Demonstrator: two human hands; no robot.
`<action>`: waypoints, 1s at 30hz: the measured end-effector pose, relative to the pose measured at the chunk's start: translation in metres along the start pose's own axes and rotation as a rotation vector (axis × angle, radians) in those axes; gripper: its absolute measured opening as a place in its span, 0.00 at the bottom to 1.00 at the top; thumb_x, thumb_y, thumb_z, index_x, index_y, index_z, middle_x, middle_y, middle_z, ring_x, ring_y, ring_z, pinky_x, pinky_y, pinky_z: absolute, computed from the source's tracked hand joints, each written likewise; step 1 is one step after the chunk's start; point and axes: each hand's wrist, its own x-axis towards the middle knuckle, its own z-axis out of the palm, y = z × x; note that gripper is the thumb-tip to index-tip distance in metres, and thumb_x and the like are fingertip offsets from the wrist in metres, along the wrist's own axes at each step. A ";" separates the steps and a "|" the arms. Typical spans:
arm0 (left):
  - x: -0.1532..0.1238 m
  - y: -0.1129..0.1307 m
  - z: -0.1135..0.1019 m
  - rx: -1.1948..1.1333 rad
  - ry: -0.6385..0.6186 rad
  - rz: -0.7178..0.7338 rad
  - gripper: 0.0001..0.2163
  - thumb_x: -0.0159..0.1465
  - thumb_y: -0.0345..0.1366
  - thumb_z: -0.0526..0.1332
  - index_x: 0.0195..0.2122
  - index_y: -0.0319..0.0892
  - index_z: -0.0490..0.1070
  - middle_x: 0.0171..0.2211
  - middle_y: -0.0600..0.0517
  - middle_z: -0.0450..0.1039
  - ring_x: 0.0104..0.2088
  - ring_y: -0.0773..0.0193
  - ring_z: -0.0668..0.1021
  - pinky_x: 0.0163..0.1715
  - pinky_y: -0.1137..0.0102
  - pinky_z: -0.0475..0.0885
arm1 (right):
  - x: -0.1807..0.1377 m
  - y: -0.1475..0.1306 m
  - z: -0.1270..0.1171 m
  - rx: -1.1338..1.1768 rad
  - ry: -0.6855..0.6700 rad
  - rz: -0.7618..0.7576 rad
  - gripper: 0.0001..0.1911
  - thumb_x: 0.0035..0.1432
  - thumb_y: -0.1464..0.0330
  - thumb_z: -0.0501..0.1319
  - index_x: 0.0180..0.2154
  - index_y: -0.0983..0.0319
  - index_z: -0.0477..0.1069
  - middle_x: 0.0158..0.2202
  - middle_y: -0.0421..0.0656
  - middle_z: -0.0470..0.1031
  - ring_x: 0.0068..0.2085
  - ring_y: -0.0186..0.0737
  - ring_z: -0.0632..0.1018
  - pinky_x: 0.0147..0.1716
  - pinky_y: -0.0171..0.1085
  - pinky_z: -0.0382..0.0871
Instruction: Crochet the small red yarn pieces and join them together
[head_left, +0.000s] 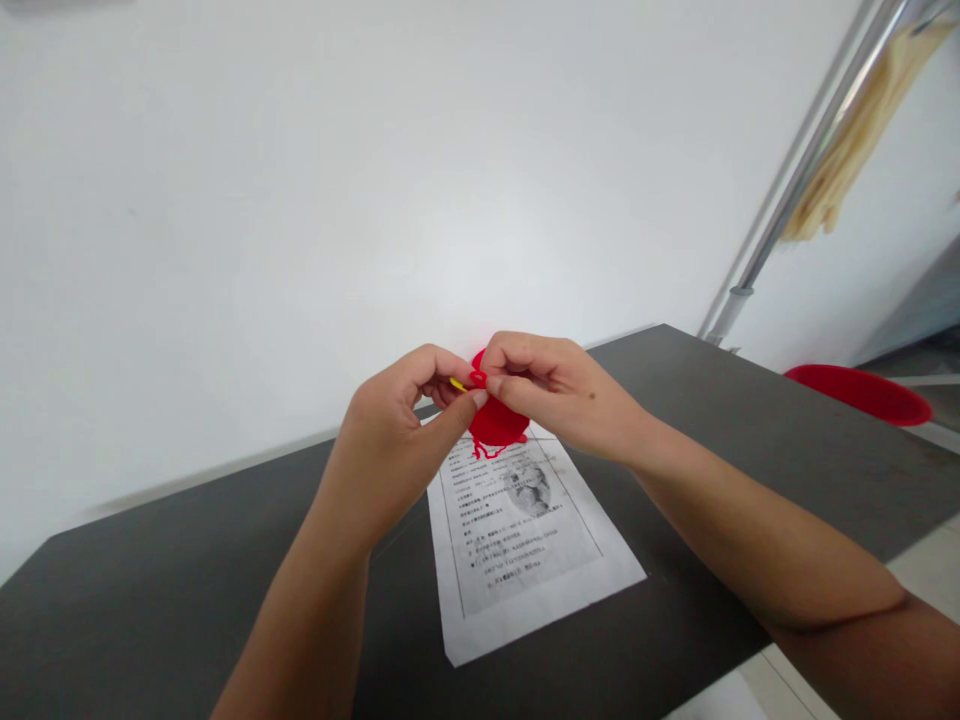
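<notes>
Under the hands (559,390): printed sheet (532,555); dark table (697,400)

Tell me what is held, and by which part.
Left hand and right hand pinch a red piece near its middle; the hold on the yellow piece is unclear.

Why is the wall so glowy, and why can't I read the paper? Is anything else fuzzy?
In the head view, the white wall has a soft bright patch above the hands; in that same view, the paper's print is too small and smeary to read; also in the head view, the yellowish cloth looks soft, and the red piece shows little detail.
</notes>
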 end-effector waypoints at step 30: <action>0.000 -0.001 -0.001 -0.072 0.071 -0.027 0.01 0.59 0.33 0.66 0.31 0.44 0.75 0.27 0.55 0.75 0.29 0.65 0.75 0.32 0.70 0.68 | -0.001 -0.002 0.000 0.020 0.005 0.030 0.07 0.64 0.69 0.57 0.31 0.62 0.65 0.24 0.35 0.65 0.26 0.31 0.65 0.26 0.32 0.59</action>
